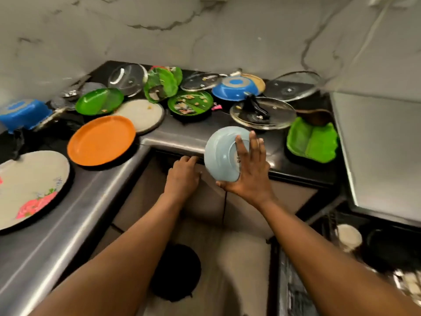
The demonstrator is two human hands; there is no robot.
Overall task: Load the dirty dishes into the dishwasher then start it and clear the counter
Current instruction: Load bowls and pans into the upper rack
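Right hand (247, 172) grips blue bowl (222, 153), table (182, 137) edge; left hand (183, 173) fingers curled on cabinet front, 9 o'clock. Keep bowl tilted, carry toward rack (341, 238), 4 o'clock.

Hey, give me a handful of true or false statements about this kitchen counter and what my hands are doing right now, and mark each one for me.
1. The right hand holds a light blue bowl. True.
2. The orange plate has food scraps all over it. False: it looks clean; the scraps lie on the round green plate farther back.
3. The left hand rests at the counter edge, holding no dish. True.
4. The blue pan sits upright and full of water. False: it lies upside down, base up.
5. A flowered plate lies on the counter at the left. True.
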